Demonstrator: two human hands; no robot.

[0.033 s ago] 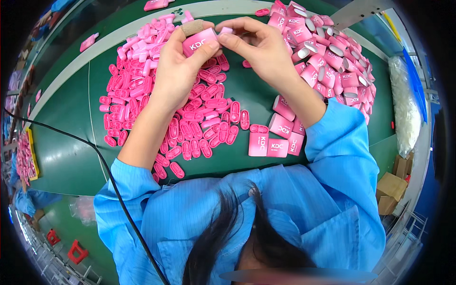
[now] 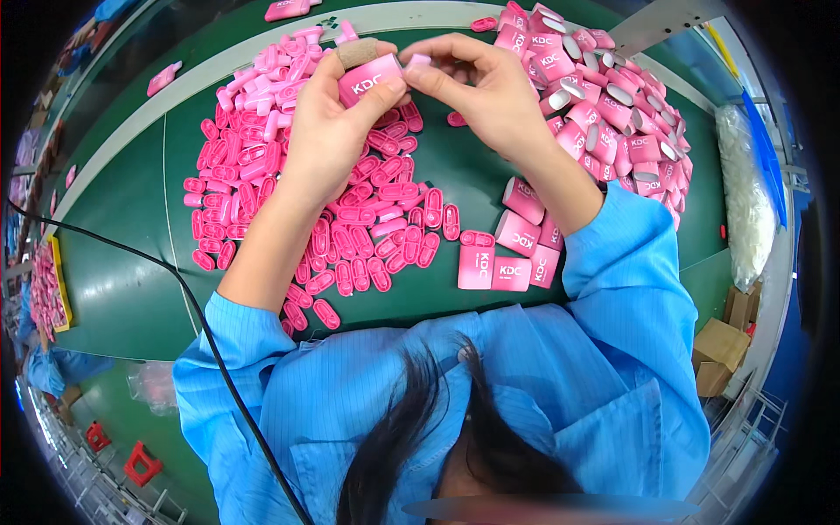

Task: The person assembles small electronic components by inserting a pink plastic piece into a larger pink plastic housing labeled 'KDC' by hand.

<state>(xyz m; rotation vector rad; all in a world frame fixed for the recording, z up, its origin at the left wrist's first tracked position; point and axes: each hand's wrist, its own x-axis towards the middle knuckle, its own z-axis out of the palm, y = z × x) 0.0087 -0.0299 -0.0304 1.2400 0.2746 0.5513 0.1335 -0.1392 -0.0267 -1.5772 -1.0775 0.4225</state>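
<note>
My left hand is closed around a flat pink casing with white lettering, its open end toward the right. A tan wrap covers one finger of that hand. Right beside that end, my right hand pinches a small pale pink mouthpiece-like part between thumb and fingers. Whether the small part touches the casing, I cannot tell. Many pink oval caps lie spread under and around my left forearm. Paler pink spouted pieces are heaped beyond them at the far left.
A large pile of pink casings fills the right of the green table, with several more casings near my right elbow. A black cable crosses at the left. A metal post stands at the back right.
Both hands, with the casing and the small part, have shifted very slightly to the right. Nothing was picked up or let go.
</note>
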